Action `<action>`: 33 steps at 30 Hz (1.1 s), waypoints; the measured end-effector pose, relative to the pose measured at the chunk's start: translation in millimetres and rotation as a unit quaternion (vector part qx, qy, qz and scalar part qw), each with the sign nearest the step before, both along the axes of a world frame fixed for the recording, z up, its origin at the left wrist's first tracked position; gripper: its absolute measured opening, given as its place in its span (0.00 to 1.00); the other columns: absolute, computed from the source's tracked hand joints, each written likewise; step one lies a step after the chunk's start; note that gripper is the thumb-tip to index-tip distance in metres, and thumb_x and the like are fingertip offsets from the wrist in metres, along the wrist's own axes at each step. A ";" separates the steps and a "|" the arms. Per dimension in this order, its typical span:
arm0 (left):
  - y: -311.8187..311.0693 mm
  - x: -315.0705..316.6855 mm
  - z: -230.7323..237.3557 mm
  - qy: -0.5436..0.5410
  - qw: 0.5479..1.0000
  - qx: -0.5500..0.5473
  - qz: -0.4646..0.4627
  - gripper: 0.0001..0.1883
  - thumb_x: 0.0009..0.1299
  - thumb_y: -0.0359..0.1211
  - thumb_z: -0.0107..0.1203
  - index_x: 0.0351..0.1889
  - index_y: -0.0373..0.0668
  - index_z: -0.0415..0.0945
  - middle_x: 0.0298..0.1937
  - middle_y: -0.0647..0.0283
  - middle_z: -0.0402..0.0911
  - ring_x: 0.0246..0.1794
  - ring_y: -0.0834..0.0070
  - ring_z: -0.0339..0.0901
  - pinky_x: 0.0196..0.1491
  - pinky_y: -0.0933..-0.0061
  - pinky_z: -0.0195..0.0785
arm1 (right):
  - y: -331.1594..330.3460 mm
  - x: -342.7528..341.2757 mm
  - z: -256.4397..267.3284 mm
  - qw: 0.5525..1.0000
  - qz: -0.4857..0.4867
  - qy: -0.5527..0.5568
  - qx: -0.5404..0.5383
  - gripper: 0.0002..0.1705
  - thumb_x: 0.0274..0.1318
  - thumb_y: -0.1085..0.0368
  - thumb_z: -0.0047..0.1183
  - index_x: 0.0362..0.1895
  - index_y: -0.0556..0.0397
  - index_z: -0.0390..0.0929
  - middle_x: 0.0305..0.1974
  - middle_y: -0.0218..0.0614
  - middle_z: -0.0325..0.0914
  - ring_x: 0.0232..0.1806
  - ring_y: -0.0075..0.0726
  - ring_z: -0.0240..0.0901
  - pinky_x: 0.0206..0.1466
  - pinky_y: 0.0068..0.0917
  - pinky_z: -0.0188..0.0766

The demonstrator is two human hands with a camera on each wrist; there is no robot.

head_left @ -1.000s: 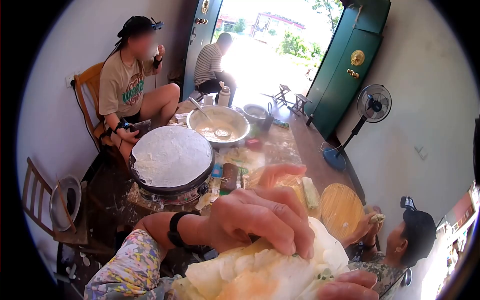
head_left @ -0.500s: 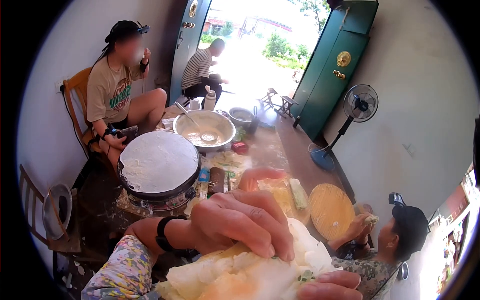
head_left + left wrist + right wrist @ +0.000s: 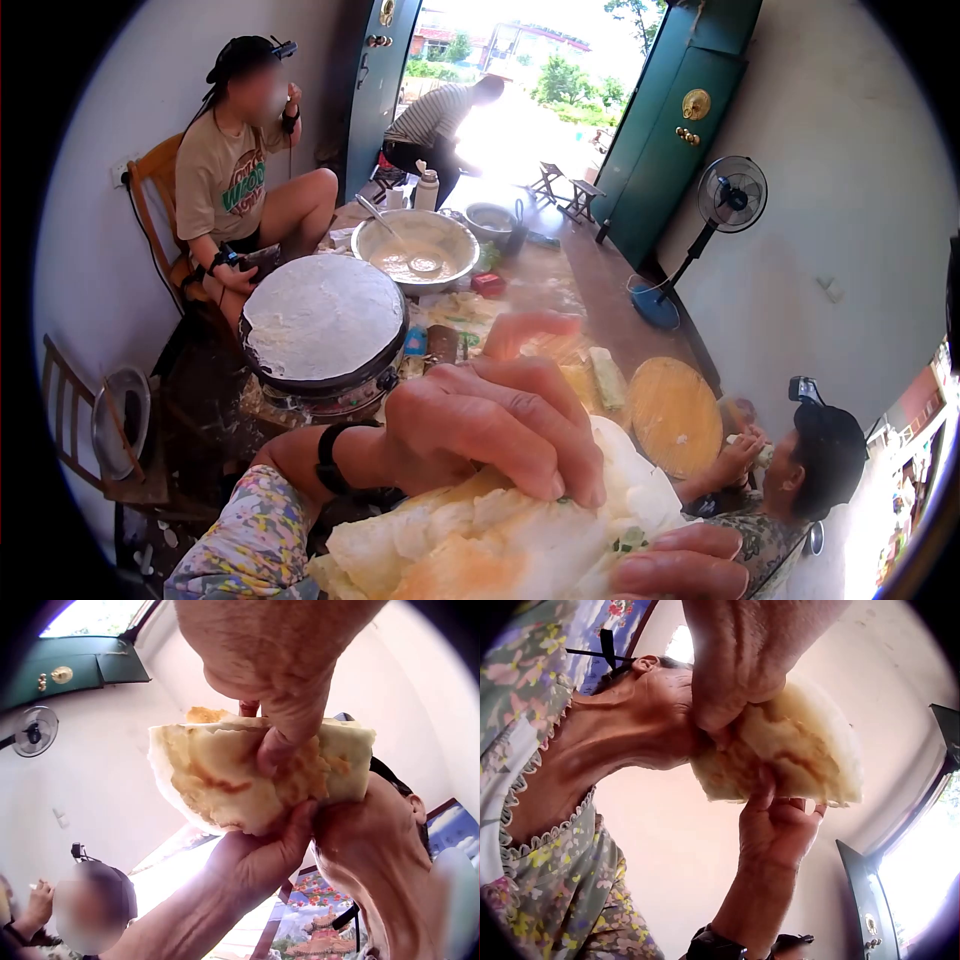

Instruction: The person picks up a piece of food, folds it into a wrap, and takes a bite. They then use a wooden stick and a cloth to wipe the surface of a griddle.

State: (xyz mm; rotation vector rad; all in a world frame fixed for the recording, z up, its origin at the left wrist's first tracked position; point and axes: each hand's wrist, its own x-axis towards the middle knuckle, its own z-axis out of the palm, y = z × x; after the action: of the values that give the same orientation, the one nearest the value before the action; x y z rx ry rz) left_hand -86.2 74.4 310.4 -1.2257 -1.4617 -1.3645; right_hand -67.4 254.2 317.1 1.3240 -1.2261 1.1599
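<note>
A folded, browned flatbread (image 3: 440, 550) with bits of green filling is held up close below the head camera. My left hand (image 3: 490, 425) grips its upper edge, fingers bent over it. From the lower right, my right hand (image 3: 685, 562) holds the other side, with only the fingers showing in the head view. In the left wrist view, the left thumb presses the flatbread (image 3: 225, 776) while the right hand (image 3: 259, 859) supports it from below. The right wrist view has one end of the flatbread (image 3: 802, 750) right at the mouth.
A round griddle (image 3: 325, 315) bears a pale sheet of batter. Behind it stands a batter bowl (image 3: 462, 250) with a ladle. A round wooden board (image 3: 675, 415) lies to the right, near a seated person (image 3: 825, 460). Another person (image 3: 235, 170) sits left, and a fan (image 3: 732, 195) stands right.
Both hands keep their grip on the flatbread, at much the same height. The head view has shifted slightly. By the doorway, the person in stripes now bends forward, off the seat.
</note>
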 end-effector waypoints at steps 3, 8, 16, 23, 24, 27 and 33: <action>-3.5 -8.2 -1.8 -0.007 1.000 0.006 0.011 0.06 0.62 0.35 0.62 0.29 0.47 0.75 0.34 0.63 0.84 0.33 0.71 0.79 0.64 0.51 0.44 | 5.3 -33.3 -9.3 0.995 0.028 0.089 0.021 0.11 0.50 0.59 0.51 0.40 0.42 0.72 0.34 0.29 0.71 0.31 0.37 0.69 0.31 0.34 0.61; -21.9 -29.4 -4.5 -0.013 0.996 -0.073 0.038 0.06 0.72 0.36 0.50 0.33 0.49 0.71 0.34 0.62 0.85 0.36 0.70 0.80 0.69 0.49 0.33 | -10.8 -56.2 -11.8 0.996 0.029 0.085 0.005 0.13 0.49 0.59 0.51 0.41 0.41 0.73 0.35 0.29 0.71 0.31 0.39 0.70 0.30 0.34 0.61; -35.4 -81.1 -24.7 0.012 0.996 -0.064 0.064 0.05 0.70 0.36 0.51 0.32 0.50 0.71 0.33 0.65 0.85 0.34 0.72 0.79 0.67 0.49 0.36 | -26.7 -124.9 -33.0 0.989 0.081 0.122 0.012 0.14 0.54 0.58 0.48 0.45 0.46 0.74 0.38 0.33 0.72 0.32 0.42 0.71 0.31 0.36 0.63; -52.6 -130.2 -56.3 -0.022 0.985 -0.057 0.160 0.10 0.68 0.39 0.55 0.37 0.45 0.67 0.35 0.56 0.82 0.36 0.69 0.78 0.67 0.52 0.39 | -44.1 -184.5 -51.4 0.996 0.081 -0.004 0.029 0.11 0.39 0.64 0.62 0.33 0.46 0.79 0.34 0.31 0.79 0.36 0.38 0.77 0.47 0.41 0.68; -55.9 -137.9 -62.5 -0.028 0.983 -0.043 0.173 0.12 0.67 0.40 0.57 0.38 0.45 0.67 0.36 0.56 0.82 0.38 0.68 0.78 0.67 0.53 0.40 | -48.5 -194.0 -56.4 0.998 0.058 -0.010 0.024 0.13 0.37 0.65 0.62 0.34 0.47 0.79 0.35 0.32 0.78 0.37 0.39 0.76 0.47 0.41 0.67; -70.0 -164.9 -81.1 -0.008 0.973 -0.037 0.228 0.16 0.63 0.41 0.62 0.40 0.45 0.69 0.38 0.56 0.82 0.43 0.69 0.77 0.66 0.55 0.43 | -53.1 -220.6 -67.4 0.998 -0.039 -0.022 0.045 0.20 0.32 0.68 0.63 0.39 0.50 0.81 0.40 0.38 0.77 0.43 0.41 0.74 0.49 0.41 0.67; -73.5 -195.3 -108.7 0.004 0.943 0.017 0.334 0.13 0.55 0.35 0.66 0.35 0.46 0.75 0.39 0.66 0.83 0.40 0.72 0.77 0.60 0.64 0.51 | -59.4 -246.6 -96.3 0.964 -0.181 -0.188 0.055 0.35 0.28 0.77 0.55 0.53 0.54 0.77 0.45 0.41 0.69 0.48 0.43 0.65 0.45 0.35 0.66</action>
State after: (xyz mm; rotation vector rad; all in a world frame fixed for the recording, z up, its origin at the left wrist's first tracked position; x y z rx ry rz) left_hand -281.5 0.9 201.7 -0.6095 -1.6332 -0.9070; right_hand -314.1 194.8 220.8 0.9223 -1.7482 1.1155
